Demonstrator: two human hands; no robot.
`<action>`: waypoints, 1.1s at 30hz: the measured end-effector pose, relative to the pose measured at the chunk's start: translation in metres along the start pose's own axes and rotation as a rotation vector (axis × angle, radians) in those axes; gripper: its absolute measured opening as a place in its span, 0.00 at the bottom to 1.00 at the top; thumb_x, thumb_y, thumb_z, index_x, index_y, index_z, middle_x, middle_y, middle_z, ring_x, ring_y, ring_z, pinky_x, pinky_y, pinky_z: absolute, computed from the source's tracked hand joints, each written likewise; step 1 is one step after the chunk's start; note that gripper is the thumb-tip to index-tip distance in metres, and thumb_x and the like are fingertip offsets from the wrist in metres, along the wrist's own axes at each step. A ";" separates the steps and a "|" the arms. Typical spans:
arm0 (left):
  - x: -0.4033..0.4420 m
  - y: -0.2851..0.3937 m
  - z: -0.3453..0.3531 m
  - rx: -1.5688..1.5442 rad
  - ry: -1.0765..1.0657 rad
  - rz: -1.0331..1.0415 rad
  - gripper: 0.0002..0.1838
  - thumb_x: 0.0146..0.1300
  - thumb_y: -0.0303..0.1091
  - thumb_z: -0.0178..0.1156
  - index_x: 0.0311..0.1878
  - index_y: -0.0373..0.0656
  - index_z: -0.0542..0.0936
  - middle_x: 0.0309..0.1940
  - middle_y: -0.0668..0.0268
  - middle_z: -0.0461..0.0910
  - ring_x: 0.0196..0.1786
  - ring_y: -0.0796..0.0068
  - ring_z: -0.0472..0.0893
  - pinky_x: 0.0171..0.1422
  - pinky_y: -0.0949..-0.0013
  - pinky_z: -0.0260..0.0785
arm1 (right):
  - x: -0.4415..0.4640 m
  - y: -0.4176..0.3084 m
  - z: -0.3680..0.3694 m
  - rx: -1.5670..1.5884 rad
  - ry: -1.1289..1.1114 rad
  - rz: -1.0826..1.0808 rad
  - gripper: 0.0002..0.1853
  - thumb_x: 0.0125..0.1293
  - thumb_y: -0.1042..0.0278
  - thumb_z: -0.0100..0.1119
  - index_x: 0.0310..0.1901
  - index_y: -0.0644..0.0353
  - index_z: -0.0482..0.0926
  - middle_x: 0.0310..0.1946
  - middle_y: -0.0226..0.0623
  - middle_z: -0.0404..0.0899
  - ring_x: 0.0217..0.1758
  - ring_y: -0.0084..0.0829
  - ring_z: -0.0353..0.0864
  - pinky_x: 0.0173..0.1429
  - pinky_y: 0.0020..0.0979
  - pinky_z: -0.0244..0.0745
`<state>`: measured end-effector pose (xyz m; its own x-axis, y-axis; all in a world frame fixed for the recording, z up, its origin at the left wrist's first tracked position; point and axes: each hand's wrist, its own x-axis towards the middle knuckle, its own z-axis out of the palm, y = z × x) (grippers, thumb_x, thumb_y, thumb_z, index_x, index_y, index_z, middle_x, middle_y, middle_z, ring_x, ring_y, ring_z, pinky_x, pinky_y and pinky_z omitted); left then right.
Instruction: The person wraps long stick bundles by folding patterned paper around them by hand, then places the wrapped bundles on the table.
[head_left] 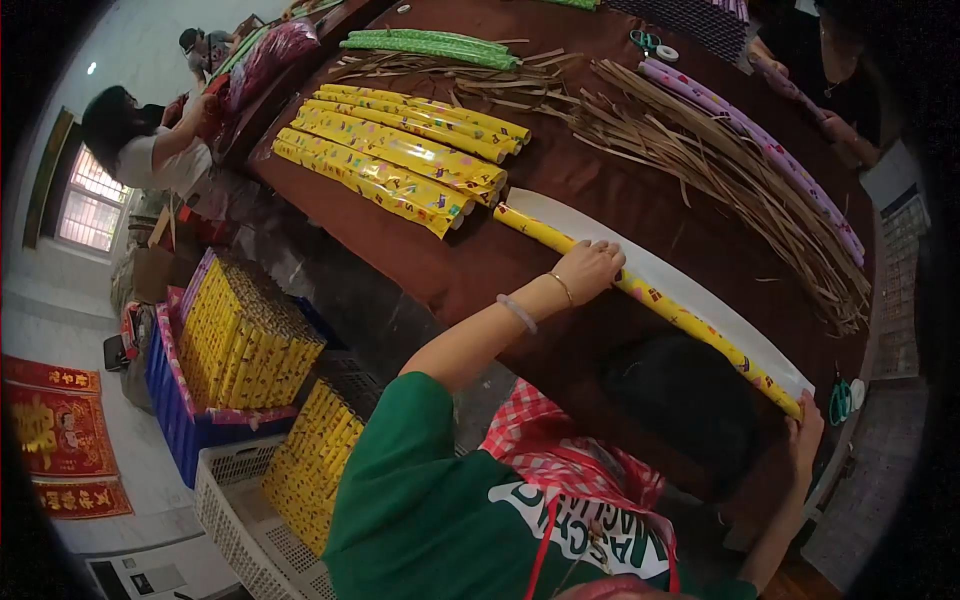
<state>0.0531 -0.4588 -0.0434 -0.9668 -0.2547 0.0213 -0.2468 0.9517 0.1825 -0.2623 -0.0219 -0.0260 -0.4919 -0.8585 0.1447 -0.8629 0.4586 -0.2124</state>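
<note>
A long roll of yellow patterned wrapping paper (pixel 690 322) lies slantwise across the brown-covered table (pixel 440 250), with a loose white sheet (pixel 680 265) spreading out along its far side. My left hand (pixel 590 268) is closed over the roll left of its middle, knuckles up. At the roll's right end my right hand (pixel 806 428) grips the tip, its fingers partly hidden. Finished-looking yellow rolls (pixel 400 145) lie in a group beyond the left end of the roll I hold. A dark round shape (pixel 680 410) sits between my body and the roll.
Brown strips (pixel 720 180) and a purple roll (pixel 760 150) lie across the table. Teal scissors (pixel 843 400) rest by my right hand. Green rolls (pixel 430 45) are at the back. A blue crate (pixel 190 430) and a white crate (pixel 235 520) hold yellow rolls. Other people work nearby.
</note>
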 end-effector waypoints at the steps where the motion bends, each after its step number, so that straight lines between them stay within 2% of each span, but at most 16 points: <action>1: -0.001 0.000 0.002 0.019 0.029 0.009 0.20 0.51 0.37 0.61 0.44 0.38 0.69 0.48 0.58 0.72 0.54 0.61 0.72 0.55 0.63 0.64 | 0.000 -0.001 -0.002 0.024 -0.037 0.035 0.31 0.48 0.83 0.58 0.57 0.59 0.65 0.47 0.43 0.70 0.50 0.45 0.68 0.56 0.38 0.61; 6: -0.005 0.000 0.009 0.036 0.038 0.007 0.20 0.52 0.37 0.60 0.45 0.38 0.69 0.52 0.56 0.70 0.57 0.60 0.70 0.59 0.62 0.62 | -0.004 0.002 -0.002 0.048 -0.062 0.073 0.29 0.51 0.81 0.58 0.57 0.58 0.66 0.48 0.43 0.70 0.52 0.44 0.67 0.58 0.38 0.59; 9: -0.011 0.002 0.009 0.036 0.069 0.040 0.20 0.52 0.37 0.60 0.46 0.39 0.69 0.54 0.54 0.68 0.57 0.59 0.70 0.60 0.60 0.61 | -0.010 0.007 0.003 0.008 -0.026 0.005 0.28 0.52 0.79 0.58 0.57 0.58 0.66 0.51 0.42 0.70 0.53 0.44 0.67 0.59 0.37 0.58; 11: -0.015 0.005 0.011 0.071 0.199 0.072 0.18 0.52 0.39 0.60 0.43 0.41 0.72 0.52 0.54 0.70 0.54 0.59 0.71 0.58 0.61 0.61 | -0.011 0.002 -0.001 0.028 -0.068 0.092 0.28 0.52 0.79 0.58 0.57 0.58 0.66 0.54 0.42 0.69 0.54 0.43 0.67 0.60 0.37 0.58; 14: -0.015 0.008 0.009 0.039 0.203 0.068 0.19 0.52 0.40 0.60 0.44 0.42 0.71 0.54 0.52 0.68 0.54 0.58 0.71 0.59 0.60 0.60 | -0.017 0.004 0.001 0.057 -0.076 0.128 0.27 0.52 0.80 0.57 0.57 0.59 0.66 0.56 0.43 0.68 0.55 0.43 0.67 0.60 0.36 0.58; 17: -0.016 0.011 0.005 -0.003 0.175 0.035 0.19 0.52 0.38 0.61 0.45 0.42 0.71 0.56 0.53 0.66 0.57 0.59 0.69 0.61 0.59 0.59 | -0.018 0.005 0.008 0.063 -0.018 0.076 0.28 0.52 0.82 0.55 0.58 0.59 0.65 0.54 0.44 0.68 0.55 0.44 0.67 0.61 0.36 0.60; 21: -0.012 0.010 0.003 0.031 0.128 0.043 0.19 0.52 0.38 0.61 0.45 0.42 0.71 0.56 0.53 0.66 0.58 0.58 0.68 0.62 0.58 0.59 | -0.016 0.001 0.007 0.103 -0.030 0.125 0.28 0.52 0.84 0.54 0.58 0.60 0.65 0.53 0.45 0.69 0.55 0.45 0.67 0.61 0.36 0.60; 24: -0.006 0.014 0.012 -0.024 0.172 0.053 0.19 0.52 0.40 0.60 0.45 0.42 0.71 0.56 0.53 0.67 0.60 0.57 0.67 0.61 0.59 0.59 | -0.013 0.005 0.010 0.022 -0.001 0.184 0.29 0.52 0.84 0.55 0.59 0.60 0.64 0.52 0.45 0.70 0.56 0.45 0.67 0.60 0.37 0.61; 29: -0.010 0.021 0.008 -0.040 0.139 0.042 0.19 0.52 0.41 0.61 0.43 0.42 0.70 0.55 0.53 0.67 0.59 0.57 0.67 0.59 0.61 0.60 | -0.017 0.005 -0.005 -0.001 -0.159 0.246 0.32 0.52 0.83 0.55 0.61 0.57 0.62 0.53 0.43 0.69 0.56 0.44 0.67 0.61 0.40 0.58; 30: -0.010 0.021 0.007 -0.034 0.144 0.047 0.19 0.51 0.41 0.61 0.43 0.42 0.70 0.55 0.53 0.67 0.59 0.57 0.67 0.60 0.61 0.60 | -0.024 0.014 0.001 0.017 -0.090 0.158 0.32 0.51 0.83 0.55 0.61 0.57 0.61 0.53 0.43 0.69 0.56 0.44 0.66 0.62 0.42 0.56; 33: -0.012 0.021 0.012 -0.030 0.202 0.058 0.19 0.51 0.42 0.61 0.43 0.41 0.71 0.55 0.53 0.67 0.59 0.57 0.67 0.60 0.62 0.59 | -0.021 0.000 -0.008 -0.044 -0.130 0.195 0.32 0.51 0.82 0.54 0.61 0.56 0.61 0.53 0.42 0.69 0.57 0.45 0.66 0.61 0.42 0.56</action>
<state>0.0587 -0.4334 -0.0517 -0.9456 -0.2316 0.2283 -0.1860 0.9611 0.2043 -0.2531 -0.0017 -0.0218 -0.6336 -0.7734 -0.0213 -0.7583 0.6262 -0.1816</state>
